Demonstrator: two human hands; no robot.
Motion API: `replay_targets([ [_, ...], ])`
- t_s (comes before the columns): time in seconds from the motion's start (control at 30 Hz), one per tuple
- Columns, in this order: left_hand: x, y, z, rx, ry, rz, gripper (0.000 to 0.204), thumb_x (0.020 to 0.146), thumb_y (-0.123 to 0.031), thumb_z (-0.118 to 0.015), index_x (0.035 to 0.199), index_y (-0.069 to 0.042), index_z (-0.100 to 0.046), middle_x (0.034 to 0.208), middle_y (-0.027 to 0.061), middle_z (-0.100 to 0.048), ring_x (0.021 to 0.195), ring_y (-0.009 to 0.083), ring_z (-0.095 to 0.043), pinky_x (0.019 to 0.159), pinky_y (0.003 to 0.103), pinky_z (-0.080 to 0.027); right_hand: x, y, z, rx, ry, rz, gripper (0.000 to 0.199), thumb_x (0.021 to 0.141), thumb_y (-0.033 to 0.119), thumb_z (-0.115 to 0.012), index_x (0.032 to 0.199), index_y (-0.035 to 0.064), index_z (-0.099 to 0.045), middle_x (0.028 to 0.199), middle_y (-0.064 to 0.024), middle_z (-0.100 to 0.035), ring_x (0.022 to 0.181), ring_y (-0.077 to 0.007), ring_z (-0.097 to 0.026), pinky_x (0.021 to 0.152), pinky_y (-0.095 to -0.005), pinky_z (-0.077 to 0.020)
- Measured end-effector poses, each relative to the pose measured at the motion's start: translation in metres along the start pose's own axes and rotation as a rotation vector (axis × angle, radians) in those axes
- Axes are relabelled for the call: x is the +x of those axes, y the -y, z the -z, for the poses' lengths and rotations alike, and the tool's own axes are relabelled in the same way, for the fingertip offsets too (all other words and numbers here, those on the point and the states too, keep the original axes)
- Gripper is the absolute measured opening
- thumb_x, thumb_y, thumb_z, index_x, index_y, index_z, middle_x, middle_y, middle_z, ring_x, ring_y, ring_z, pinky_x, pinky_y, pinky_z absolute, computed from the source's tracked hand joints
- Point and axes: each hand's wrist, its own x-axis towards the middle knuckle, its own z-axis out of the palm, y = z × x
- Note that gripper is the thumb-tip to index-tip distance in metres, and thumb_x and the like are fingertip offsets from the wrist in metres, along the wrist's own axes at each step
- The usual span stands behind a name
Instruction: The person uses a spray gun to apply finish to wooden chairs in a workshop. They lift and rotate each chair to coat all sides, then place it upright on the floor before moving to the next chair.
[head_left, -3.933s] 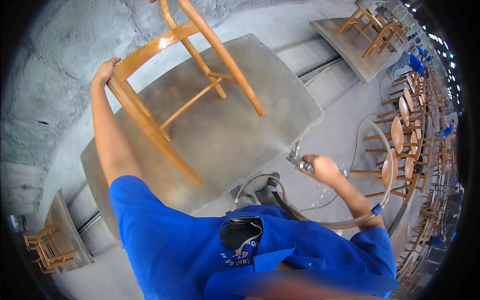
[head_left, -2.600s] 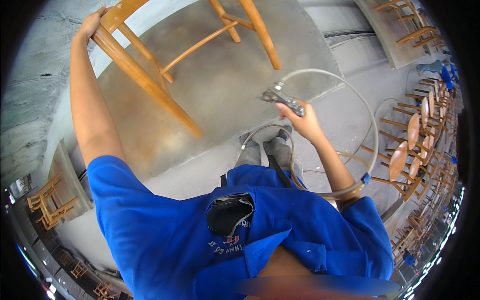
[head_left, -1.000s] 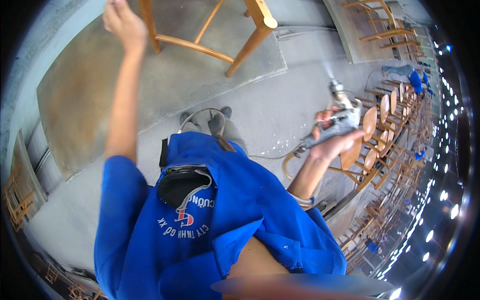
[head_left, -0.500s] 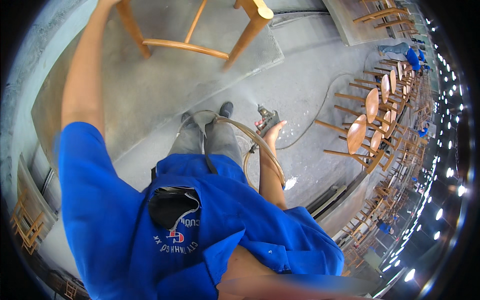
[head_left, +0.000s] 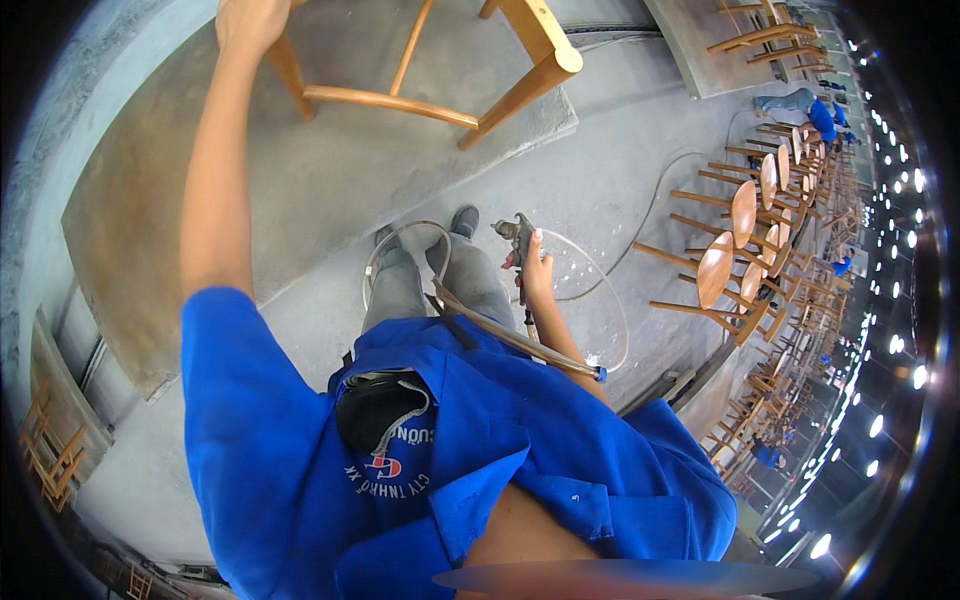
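One wooden chair (head_left: 420, 70) on the worktop (head_left: 200, 220), left hand (head_left: 250, 20) gripping its leg; right hand (head_left: 530, 275) closed around one spray gun (head_left: 518, 240).

The only label in view is a badge (head_left: 385, 470) printed on the chest of the blue shirt (head_left: 280, 450). It is small, with a red-and-white emblem and white lettering.

Chair (head_left: 420, 70) on table (head_left: 200, 230), stools (head_left: 740, 240) right

One wooden chair frame (head_left: 430, 70), one spray gun (head_left: 517, 235), one hose (head_left: 500, 330), two hands.
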Motion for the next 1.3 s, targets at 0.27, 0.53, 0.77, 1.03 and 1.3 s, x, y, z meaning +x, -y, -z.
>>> replay_targets([
  [0.27, -0.178, -0.077, 0.115, 0.0, -0.002, 0.16, 0.053, 0.104, -0.031, -0.036, 0.141, 0.005, -0.046, 0.145, 0.0247, -0.047, 0.137, 0.0367, -0.042, 0.118, 0.057, -0.015, -0.002, 0.022, -0.011, 0.008, 0.09, 0.068, 0.073, 0.096, 0.068, -0.04, 0.077, 0.0027, -0.067, 0.059, -0.0067, -0.062, 0.043, -0.0125, -0.052, 0.036, -0.0263, -0.0364],
  [0.53, -0.185, -0.116, 0.127, 0.121, 0.113, 0.391, 0.05, 0.103, -0.037, -0.037, 0.149, -0.019, -0.045, 0.158, 0.0182, -0.03, 0.148, 0.0378, -0.023, 0.109, 0.072, 0.009, -0.002, 0.068, 0.004, 0.036, 0.048, 0.304, 0.067, 0.099, 0.059, -0.045, 0.067, 0.0024, -0.064, 0.057, -0.0053, -0.06, 0.044, -0.0113, -0.049, 0.042, -0.0263, -0.0374],
  [0.77, -0.235, -0.167, 0.125, -0.613, -0.001, -0.109, 0.03, 0.093, -0.023, -0.057, 0.118, -0.012, -0.069, 0.141, 0.0132, -0.054, 0.139, 0.0388, -0.037, 0.114, 0.052, -0.024, 0.017, 0.105, 0.03, 0.001, 0.061, 0.538, 0.058, 0.102, 0.048, -0.048, 0.074, -0.0004, -0.063, 0.063, -0.0046, -0.06, 0.061, -0.0121, -0.055, 0.059, -0.0304, -0.0431],
  [1.03, -0.416, -0.221, 0.084, -0.978, 1.281, 0.224, 0.047, 0.091, -0.014, -0.061, 0.138, -0.013, -0.054, 0.133, 0.0177, -0.058, 0.13, 0.0383, -0.048, 0.111, 0.045, -0.036, -0.041, 0.117, 0.021, 0.047, 0.577, 0.249, 0.072, 0.1, 0.063, -0.034, 0.088, 0.0003, -0.065, 0.068, -0.004, -0.061, 0.061, -0.0114, -0.054, 0.048, -0.0254, -0.0368],
  [1.3, -0.469, -0.213, 0.093, -0.964, 0.965, 0.039, 0.026, 0.082, -0.013, -0.074, 0.103, -0.006, -0.061, 0.105, 0.0159, -0.063, 0.103, 0.0321, -0.059, 0.088, 0.041, -0.047, -0.057, 0.165, 0.002, 0.814, 0.962, -0.172, 0.105, 0.083, 0.089, -0.008, 0.102, -0.0008, -0.058, 0.069, -0.0077, -0.055, 0.07, -0.0207, -0.062, 0.036, -0.0214, -0.0312],
])
